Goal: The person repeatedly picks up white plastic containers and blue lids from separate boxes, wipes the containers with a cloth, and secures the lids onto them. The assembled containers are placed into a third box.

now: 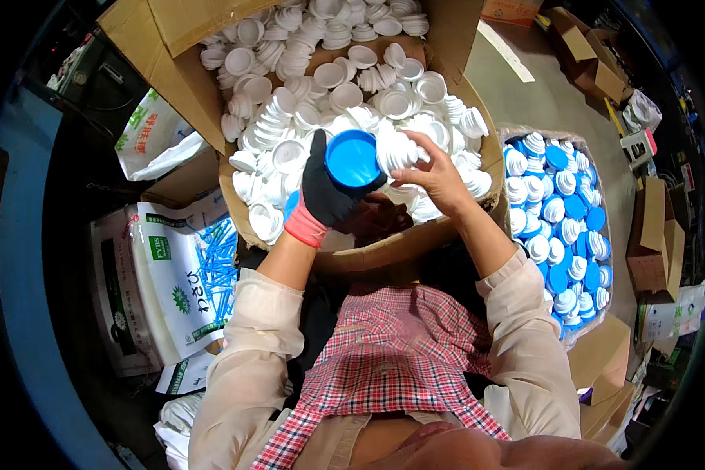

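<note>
My left hand (327, 192), in a black glove with a pink cuff, is closed around a round blue plastic cap (352, 159). Its hollow side faces up. My right hand (440, 178), bare, grips a ridged white plastic piece (396, 150) between thumb and fingers, right beside the blue cap's rim. Whether the two touch, I cannot tell. Both hands are over the near part of a big cardboard box (360, 258). Many white round plastic pieces (290, 155) are heaped inside it, some nested in stacks.
At the right, a plastic-lined container (503, 135) holds blue caps with white ridged tops (569, 229). Blue sticks (218, 258) lie on a white printed sack (168, 262) at the left. Cardboard boxes (656, 239) stand along the right side. A blue bar (43, 235) runs down the far left.
</note>
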Available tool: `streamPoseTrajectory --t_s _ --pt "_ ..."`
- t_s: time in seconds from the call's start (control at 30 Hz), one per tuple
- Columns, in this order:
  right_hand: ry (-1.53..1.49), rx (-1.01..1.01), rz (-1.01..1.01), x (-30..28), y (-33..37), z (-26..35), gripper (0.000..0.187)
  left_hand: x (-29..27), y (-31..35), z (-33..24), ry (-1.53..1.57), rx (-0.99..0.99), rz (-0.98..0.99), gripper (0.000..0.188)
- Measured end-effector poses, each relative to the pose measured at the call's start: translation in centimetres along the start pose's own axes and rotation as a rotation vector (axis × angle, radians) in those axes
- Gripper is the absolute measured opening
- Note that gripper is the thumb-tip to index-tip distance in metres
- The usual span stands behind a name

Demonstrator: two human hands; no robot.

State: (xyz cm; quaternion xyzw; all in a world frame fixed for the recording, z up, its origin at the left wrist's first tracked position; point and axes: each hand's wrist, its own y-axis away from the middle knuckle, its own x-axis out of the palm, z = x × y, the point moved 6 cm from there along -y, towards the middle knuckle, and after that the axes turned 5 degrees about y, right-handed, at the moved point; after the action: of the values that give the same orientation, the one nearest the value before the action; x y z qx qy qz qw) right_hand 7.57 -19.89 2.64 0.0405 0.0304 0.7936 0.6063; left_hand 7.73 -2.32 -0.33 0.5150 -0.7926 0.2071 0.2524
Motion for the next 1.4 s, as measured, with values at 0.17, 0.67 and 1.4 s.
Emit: streamPoseTrajectory --t_s 0.17,0.67,1.4 --pt "0.034 -0.142 -0.063 -1.5 0.7 1.4 0.067 1.5 0.1 -1.1 0.659 -0.243 -0.069 0.063" --pt "0.726 -0.79 -0.197 3.9 4.2 6.4 0.067 4.0 2.3 -3.7 -0.869 0.555 -0.07 0.052" --pt "0.8 -0.763 -0.222 5.2 3.8 5.9 0.067 3.3 3.7 -4.1 -0.951 0.81 0.063 0.055"
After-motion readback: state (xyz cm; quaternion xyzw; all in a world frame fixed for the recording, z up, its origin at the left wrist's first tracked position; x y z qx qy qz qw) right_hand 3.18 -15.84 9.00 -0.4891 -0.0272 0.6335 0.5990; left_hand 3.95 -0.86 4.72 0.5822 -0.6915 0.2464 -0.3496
